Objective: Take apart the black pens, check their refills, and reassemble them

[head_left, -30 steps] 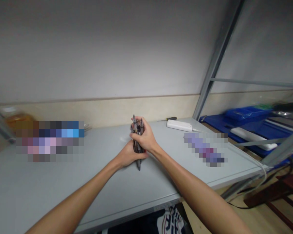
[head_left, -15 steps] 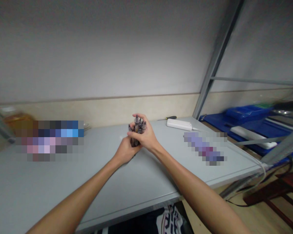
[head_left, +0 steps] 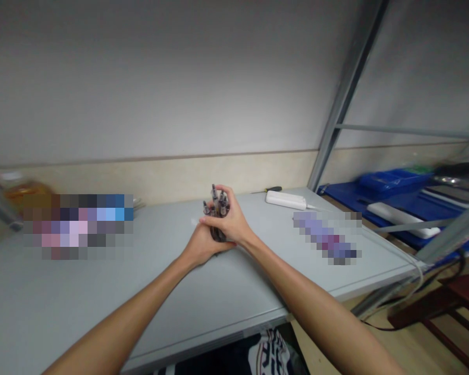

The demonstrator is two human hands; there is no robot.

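Note:
Both of my hands meet over the middle of a pale grey table (head_left: pixel 101 291) and clasp a bundle of several dark pens (head_left: pixel 218 204), held upright with their clicker ends sticking up. My right hand (head_left: pixel 230 223) wraps around the bundle from the right and front. My left hand (head_left: pixel 202 244) cups it from below and the left. The lower ends of the pens are hidden between my palms.
A white flat device (head_left: pixel 286 199) lies at the back of the table, with a dark-handled screwdriver (head_left: pixel 272 189) behind it. Blurred patches sit left and right on the table. A grey metal rack post (head_left: pixel 338 109) rises at right, with blue trays (head_left: pixel 394 182) beyond.
A second ago a pen tip stuck out below my hands; it is now drawn in. The bundle sits squarer between both hands, which have barely shifted.

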